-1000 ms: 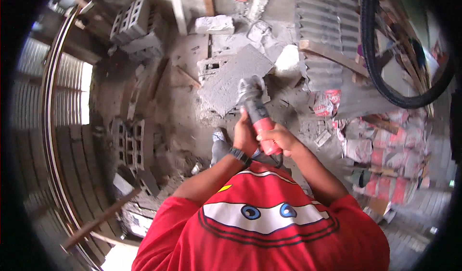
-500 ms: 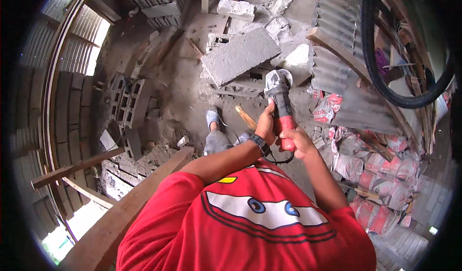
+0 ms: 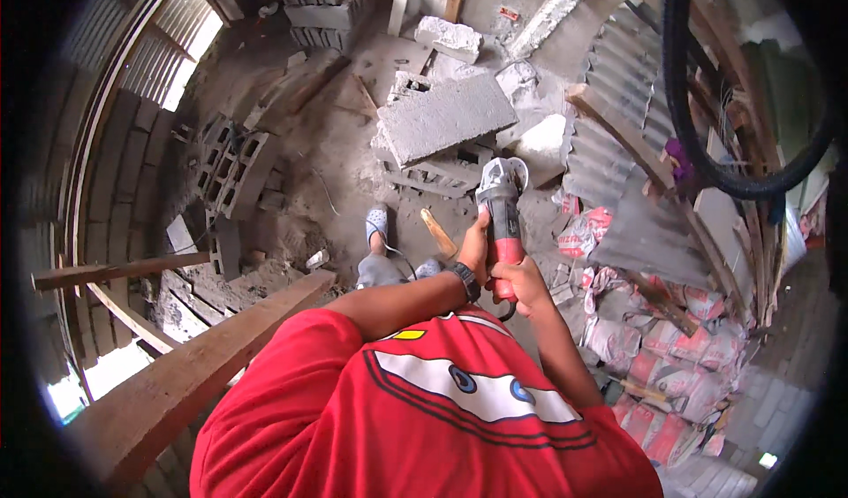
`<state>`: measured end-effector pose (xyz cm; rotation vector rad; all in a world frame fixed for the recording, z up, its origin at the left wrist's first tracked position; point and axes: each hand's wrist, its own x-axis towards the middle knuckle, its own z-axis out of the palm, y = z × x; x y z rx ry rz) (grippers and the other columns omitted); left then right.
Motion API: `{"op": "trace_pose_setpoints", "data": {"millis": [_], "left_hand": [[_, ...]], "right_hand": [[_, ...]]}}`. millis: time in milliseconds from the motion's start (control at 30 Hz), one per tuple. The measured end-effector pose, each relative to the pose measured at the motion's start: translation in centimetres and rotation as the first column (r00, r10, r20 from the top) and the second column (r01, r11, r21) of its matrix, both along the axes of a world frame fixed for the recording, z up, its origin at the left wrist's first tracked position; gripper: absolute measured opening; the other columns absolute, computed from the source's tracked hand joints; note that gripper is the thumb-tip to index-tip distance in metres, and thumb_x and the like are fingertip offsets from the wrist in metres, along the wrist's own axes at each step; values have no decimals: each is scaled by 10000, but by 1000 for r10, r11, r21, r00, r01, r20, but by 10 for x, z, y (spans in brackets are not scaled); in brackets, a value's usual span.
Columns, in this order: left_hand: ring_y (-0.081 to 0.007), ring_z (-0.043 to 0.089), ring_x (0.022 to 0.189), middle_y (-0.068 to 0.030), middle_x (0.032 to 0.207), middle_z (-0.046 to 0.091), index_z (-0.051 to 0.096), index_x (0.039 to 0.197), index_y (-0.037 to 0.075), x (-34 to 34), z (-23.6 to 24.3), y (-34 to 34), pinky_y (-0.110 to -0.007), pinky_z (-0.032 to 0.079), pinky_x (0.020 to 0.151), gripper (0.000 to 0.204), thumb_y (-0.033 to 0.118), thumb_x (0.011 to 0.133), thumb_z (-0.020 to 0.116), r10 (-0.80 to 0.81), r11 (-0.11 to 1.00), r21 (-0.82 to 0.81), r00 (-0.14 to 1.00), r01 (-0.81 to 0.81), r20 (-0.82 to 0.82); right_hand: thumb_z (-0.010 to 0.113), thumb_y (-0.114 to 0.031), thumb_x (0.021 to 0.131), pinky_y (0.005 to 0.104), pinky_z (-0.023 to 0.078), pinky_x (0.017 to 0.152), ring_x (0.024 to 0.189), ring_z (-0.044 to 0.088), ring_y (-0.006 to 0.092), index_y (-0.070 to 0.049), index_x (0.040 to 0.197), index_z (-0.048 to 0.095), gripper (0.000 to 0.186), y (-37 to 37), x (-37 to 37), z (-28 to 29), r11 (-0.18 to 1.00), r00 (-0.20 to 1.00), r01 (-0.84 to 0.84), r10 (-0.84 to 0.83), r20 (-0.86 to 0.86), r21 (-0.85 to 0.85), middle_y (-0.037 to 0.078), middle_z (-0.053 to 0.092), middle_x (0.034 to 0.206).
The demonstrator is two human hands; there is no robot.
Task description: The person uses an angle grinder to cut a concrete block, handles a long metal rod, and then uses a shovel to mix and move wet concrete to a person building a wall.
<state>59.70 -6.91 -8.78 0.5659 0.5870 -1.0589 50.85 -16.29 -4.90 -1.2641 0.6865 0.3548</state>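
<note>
Both my hands grip an angle grinder (image 3: pixel 504 217) with a red rear handle and a dark body, its metal head and pale guard pointing away from me. My left hand (image 3: pixel 474 252), with a dark watch at the wrist, wraps the body near the head. Around the red rear end closes my right hand (image 3: pixel 523 281). Just beyond the grinder's head lies a flat grey concrete block (image 3: pixel 447 120), tilted across other hollow blocks (image 3: pixel 433 178). The grinder stays apart from the slab's face; whether its disc touches the lower block I cannot tell.
A wooden beam (image 3: pixel 208 357) runs by my left side. Hollow blocks (image 3: pixel 231 167) stand at left, more (image 3: pixel 325 7) at the back. Corrugated sheets (image 3: pixel 609 118) and red-white sacks (image 3: pixel 676 357) fill the right. A black hose (image 3: pixel 742 184) hangs at upper right; a wood piece (image 3: pixel 439 233) lies near my feet.
The view has shifted and turned slightly. In the picture, the grinder and both hands sit a little lower and further left, still gripped the same way.
</note>
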Motion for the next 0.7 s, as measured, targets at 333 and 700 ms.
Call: {"op": "trace_pose_setpoints", "data": {"millis": [333, 700], "left_hand": [[-294, 643, 879, -147, 1041, 641, 555, 1160, 76, 17, 0, 8, -447, 509, 828, 618, 630, 941, 390, 120, 973, -204, 992, -113, 26], [-276, 636, 793, -109, 930, 643, 573, 1092, 85, 25, -11, 35, -435, 526, 748, 568, 602, 943, 390, 167, 977, -116, 982, -177, -92]], "right_hand": [[669, -98, 765, 342, 515, 430, 579, 644, 207, -7, 1012, 574, 279, -2, 22, 21, 996, 995, -87, 87, -52, 8, 89, 629, 782], [641, -34, 764, 332, 502, 430, 546, 635, 196, 12, 920, 603, 167, 40, 34, 14, 993, 995, -97, 95, -30, -73, 89, 640, 720]]}}
